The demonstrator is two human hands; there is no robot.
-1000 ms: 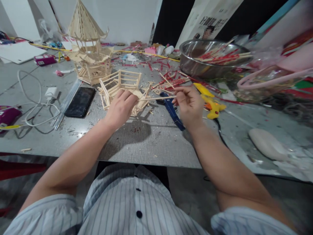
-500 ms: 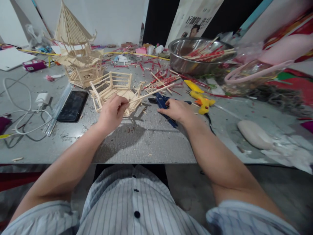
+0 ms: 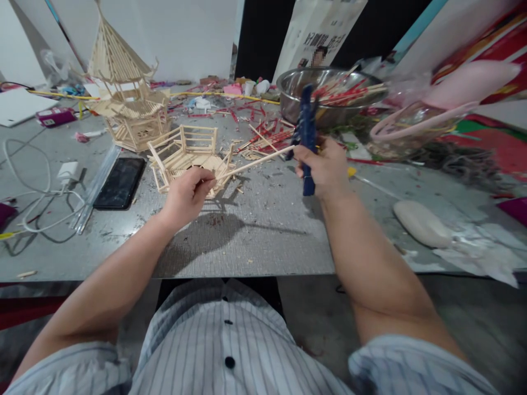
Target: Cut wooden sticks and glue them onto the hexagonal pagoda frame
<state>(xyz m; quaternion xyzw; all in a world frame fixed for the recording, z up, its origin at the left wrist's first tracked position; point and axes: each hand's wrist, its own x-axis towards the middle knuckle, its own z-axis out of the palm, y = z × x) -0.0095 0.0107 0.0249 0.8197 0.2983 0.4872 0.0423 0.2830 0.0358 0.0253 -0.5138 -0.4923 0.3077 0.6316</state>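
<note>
My left hand (image 3: 187,196) pinches one end of a long thin wooden stick (image 3: 257,161), which points right and slightly up over the grey table (image 3: 255,230). My right hand (image 3: 325,167) is wrapped round the blue handles of a pair of cutters (image 3: 307,134), held upright with the stick's far end at their jaws. Just behind my left hand sits a small unfinished frame of wooden sticks (image 3: 187,153). A finished stick pagoda (image 3: 123,93) stands further back on the left.
A black phone (image 3: 119,183) and a white charger with cable (image 3: 68,173) lie at left. A steel bowl of red-tipped sticks (image 3: 325,99), a clear pink-rimmed tub (image 3: 415,134) and scattered sticks (image 3: 267,137) fill the back right. A pale oval lump (image 3: 420,222) lies right.
My right hand let go of the stick, took the blue cutters off the table and raised them to the stick's end. My left hand kept its hold on the stick.
</note>
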